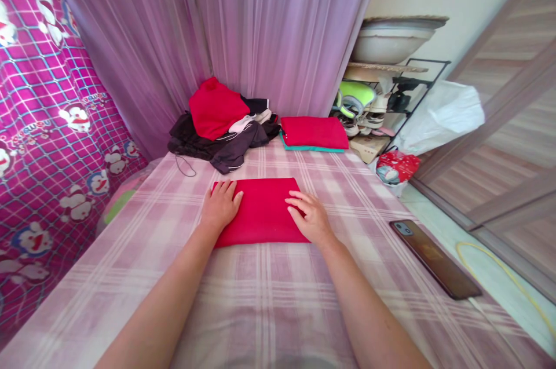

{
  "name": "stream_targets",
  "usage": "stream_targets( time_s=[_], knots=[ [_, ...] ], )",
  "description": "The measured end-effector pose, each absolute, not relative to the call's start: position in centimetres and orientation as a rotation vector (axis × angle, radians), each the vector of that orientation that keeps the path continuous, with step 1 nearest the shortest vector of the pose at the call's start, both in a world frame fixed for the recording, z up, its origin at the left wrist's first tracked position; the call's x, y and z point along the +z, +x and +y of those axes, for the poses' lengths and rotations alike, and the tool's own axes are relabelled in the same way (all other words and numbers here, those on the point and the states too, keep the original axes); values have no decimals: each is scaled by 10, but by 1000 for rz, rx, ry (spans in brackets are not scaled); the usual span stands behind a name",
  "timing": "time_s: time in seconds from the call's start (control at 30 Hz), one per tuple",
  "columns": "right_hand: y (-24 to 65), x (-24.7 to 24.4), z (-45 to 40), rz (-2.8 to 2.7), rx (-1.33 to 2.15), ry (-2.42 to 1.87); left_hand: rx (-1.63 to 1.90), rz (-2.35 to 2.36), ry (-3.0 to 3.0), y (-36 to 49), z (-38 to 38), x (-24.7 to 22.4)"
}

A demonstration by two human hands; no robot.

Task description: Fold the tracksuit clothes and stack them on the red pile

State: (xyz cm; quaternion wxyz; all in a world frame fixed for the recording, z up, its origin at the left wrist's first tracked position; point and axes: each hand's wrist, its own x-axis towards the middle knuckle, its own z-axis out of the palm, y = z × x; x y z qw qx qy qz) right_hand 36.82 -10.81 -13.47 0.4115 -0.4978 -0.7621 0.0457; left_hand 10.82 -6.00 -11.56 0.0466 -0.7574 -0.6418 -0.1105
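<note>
A red garment (263,212), folded into a flat rectangle, lies on the checked bedspread (260,293) in front of me. My left hand (220,205) rests flat on its left edge with the fingers stretched away from me. On the right edge lies my right hand (311,218), its fingers spread and pointing left across the cloth. Neither hand grasps the fabric. Beyond them sits a folded stack with a red garment (315,131) on top and a green one (313,149) beneath.
A loose heap of dark clothes (234,146) with a red garment (217,108) on top lies at the back left. A phone (434,259) with a cable is on the right. A shoe rack (402,114) stands beyond the bed, beside purple curtains (278,33).
</note>
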Motion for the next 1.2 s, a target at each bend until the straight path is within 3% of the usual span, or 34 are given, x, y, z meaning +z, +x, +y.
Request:
stream_targets(
  time_s=[0.17, 0.37, 1.2],
  knots=[
    [358, -113, -122, -2163, 425, -1001, -376, -1969, -2324, 107, -60, -116],
    [361, -114, -126, -2232, 621, -1040, -412, -1993, -2344, 107, -61, -116],
    [340, -105, -135, -2480, 330, -1236, -386, -2012, -2340, 106, -63, -116]
  ],
)
